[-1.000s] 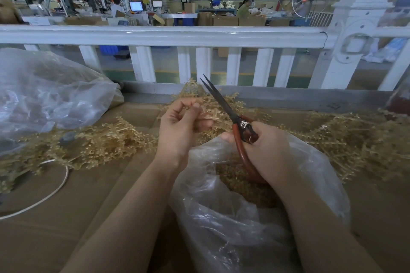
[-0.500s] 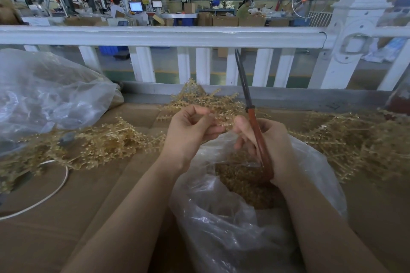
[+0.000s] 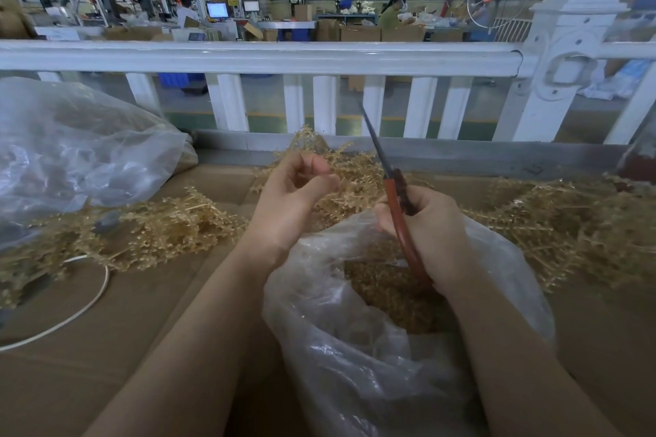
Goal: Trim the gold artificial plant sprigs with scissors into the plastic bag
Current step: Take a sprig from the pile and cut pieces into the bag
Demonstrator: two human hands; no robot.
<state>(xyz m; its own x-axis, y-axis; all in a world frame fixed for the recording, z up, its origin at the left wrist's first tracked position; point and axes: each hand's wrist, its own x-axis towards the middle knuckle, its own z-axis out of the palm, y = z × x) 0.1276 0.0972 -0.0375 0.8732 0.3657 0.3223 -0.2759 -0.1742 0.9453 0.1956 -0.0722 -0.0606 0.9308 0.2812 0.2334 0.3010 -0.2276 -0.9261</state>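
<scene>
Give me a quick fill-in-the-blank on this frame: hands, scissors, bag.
1. The scissors are gripped by the ____ hand.
2. Their handles are ____ in colour.
3. The left hand pinches a gold ____.
4. Trimmed pieces lie inside the clear plastic ____ under the hands.

Missing words: right; red; sprig; bag
</scene>
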